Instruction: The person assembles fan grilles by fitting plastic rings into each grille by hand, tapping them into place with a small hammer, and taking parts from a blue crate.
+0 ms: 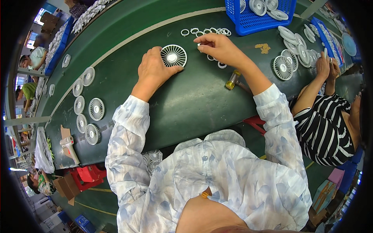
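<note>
My left hand (154,69) grips the left edge of a round white fan grille (179,49), its thumb along the lower rim. The grille has thin radial spokes and a solid centre disc. To its right, my right hand (220,48) is closed, thumb and forefinger pinching a small white part (199,45); its shape is mostly hidden. Just beyond that hand lie several white plastic rings (185,32), and others show under its wrist. A mallet (233,80) with a clear yellow head lies below my right forearm, its handle partly covered by my sleeve.
Several fan grilles (96,109) lie at the left, near a white handheld device (69,147) on cardboard. A blue basket (256,28) of grilles stands at the far side. More grilles (283,68) lie at right, beside a co-worker's hands (323,66). The green table (186,105) curves around.
</note>
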Tool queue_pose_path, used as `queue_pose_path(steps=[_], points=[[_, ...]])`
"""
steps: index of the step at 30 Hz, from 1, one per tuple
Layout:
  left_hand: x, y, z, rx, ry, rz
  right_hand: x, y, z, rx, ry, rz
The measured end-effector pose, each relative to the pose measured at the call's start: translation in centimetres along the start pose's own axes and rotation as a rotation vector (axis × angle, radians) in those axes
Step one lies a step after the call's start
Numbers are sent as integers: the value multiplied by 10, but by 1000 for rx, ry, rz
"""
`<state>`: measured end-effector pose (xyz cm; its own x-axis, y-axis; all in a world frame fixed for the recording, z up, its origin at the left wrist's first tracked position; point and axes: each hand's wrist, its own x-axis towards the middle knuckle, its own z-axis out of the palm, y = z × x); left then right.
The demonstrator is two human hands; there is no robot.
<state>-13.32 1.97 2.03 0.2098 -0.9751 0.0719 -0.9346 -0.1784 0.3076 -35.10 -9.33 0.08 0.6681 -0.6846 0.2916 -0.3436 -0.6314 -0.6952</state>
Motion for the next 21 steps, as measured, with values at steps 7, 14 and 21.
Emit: queue_pose_path(steps=[7,14,21], points=[[-22,-11,11,-1235,-116,-293,-21,-13,-3,1154,-101,495],[-75,1,2,-1896,-374,-534,-41,-49,10,1210,-99,585],[-98,11,-4,-1956,-314,-484,-56,-52,14,1338,-152,527]])
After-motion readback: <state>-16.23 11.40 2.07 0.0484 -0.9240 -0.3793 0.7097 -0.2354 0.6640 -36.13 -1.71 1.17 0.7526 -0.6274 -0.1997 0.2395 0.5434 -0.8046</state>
